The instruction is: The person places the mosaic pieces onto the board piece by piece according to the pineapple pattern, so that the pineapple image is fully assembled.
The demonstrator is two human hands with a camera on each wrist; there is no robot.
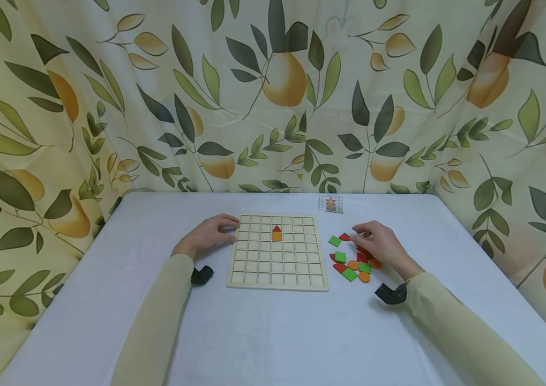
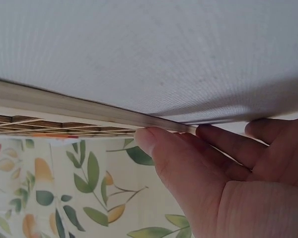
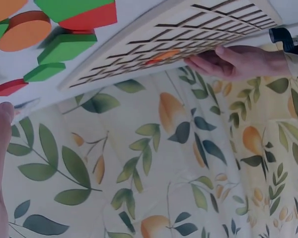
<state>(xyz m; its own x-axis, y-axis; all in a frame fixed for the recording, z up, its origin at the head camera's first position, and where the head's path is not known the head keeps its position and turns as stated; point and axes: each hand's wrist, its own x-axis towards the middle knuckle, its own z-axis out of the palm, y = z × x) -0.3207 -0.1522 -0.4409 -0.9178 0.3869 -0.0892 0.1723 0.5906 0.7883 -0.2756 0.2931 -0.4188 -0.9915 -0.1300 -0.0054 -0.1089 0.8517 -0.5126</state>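
Pale matt wooden grid board (image 1: 277, 252) on smooth white tablecloth (image 1: 263, 332)

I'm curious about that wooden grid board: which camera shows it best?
The head view: the whole wooden grid board shows from above. The left wrist view catches only its edge; the right wrist view shows it upside down and slanted.

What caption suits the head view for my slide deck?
Left hand steadies a wooden grid board while the right hand reaches into loose coloured pieces.
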